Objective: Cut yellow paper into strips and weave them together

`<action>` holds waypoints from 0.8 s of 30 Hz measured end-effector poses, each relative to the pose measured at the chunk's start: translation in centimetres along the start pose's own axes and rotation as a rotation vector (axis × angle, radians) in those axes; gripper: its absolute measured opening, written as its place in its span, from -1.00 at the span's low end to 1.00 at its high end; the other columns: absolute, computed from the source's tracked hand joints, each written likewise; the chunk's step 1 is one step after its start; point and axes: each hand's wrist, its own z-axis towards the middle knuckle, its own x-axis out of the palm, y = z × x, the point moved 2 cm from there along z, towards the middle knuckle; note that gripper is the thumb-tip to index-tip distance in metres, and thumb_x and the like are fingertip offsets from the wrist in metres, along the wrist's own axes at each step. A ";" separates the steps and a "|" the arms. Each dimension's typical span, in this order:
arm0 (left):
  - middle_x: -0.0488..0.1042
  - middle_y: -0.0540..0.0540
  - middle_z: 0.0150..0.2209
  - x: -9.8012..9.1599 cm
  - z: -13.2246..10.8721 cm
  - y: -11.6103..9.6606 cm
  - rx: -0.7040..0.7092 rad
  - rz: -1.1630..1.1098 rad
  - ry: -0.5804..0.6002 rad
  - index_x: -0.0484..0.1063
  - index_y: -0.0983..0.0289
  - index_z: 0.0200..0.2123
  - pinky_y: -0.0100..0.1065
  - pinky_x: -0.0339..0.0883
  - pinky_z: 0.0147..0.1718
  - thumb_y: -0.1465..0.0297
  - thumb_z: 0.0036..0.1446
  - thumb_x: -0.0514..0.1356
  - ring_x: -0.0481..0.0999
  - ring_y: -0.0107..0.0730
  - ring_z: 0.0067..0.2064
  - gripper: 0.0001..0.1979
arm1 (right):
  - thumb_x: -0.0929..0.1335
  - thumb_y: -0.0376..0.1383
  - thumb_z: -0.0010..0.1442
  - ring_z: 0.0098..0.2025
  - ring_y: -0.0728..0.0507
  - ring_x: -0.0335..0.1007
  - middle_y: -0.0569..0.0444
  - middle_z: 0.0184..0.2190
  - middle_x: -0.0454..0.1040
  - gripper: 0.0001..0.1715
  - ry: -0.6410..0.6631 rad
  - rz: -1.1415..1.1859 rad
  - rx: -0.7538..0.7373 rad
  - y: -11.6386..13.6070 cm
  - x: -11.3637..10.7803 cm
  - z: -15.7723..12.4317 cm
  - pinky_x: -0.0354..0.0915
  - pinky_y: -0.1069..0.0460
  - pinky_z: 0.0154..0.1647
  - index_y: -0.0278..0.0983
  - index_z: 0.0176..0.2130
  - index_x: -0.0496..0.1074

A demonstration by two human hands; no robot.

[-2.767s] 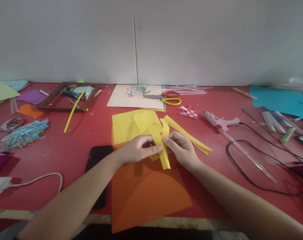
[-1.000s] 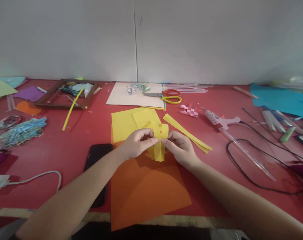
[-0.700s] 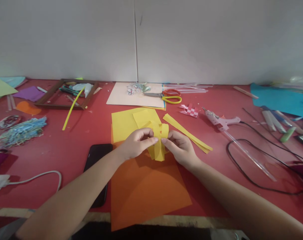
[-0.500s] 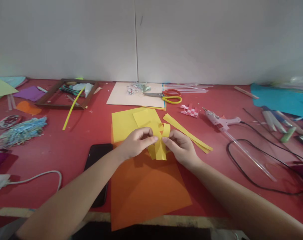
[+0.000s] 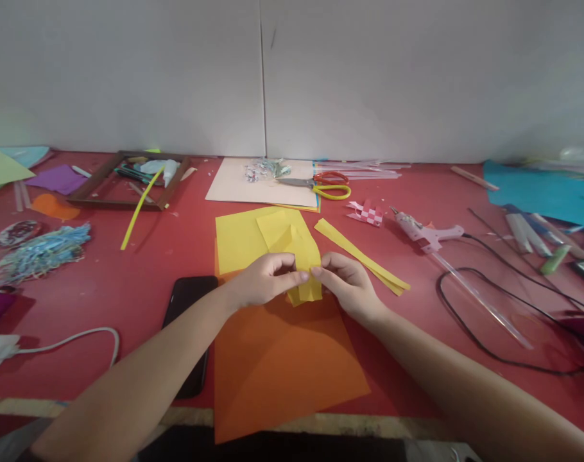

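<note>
Between my two hands are yellow paper strips (image 5: 309,287), folded and overlapping. My left hand (image 5: 263,279) pinches their left side with thumb and fingertips. On the right edge, my right hand (image 5: 347,282) pinches the same strips, its thumb close to the left thumb. How the folds run behind the fingers is hidden. Under the hands lies an orange paper sheet (image 5: 282,366), with a yellow paper sheet (image 5: 234,244) on its upper part. Loose yellow strips (image 5: 364,256) rest to the right of the hands.
A phone (image 5: 190,333) lies by my left forearm. Scissors (image 5: 321,184) sit on pale paper (image 5: 229,179) at the back. A pink glue gun (image 5: 429,237) with a black cord (image 5: 446,305) is on the right. A brown frame (image 5: 113,206) holds tools at the back left.
The upright loop of yellow strip by my right fingers has been folded down flat. Both hands have shifted slightly and keep their pinch on the strips.
</note>
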 end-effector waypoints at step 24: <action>0.25 -0.09 -0.54 -0.1 0.4 0.1 0.003 -0.145 -0.042 0.37 0.30 -0.44 -0.42 0.12 -0.54 0.19 0.08 0.29 0.24 -0.58 -0.56 -0.70 | 0.39 -0.08 0.20 -0.60 0.02 0.10 0.23 -0.63 0.19 -0.62 -0.058 -0.075 -0.114 -0.6 -0.1 0.1 0.07 0.07 -0.58 -0.23 -0.49 0.28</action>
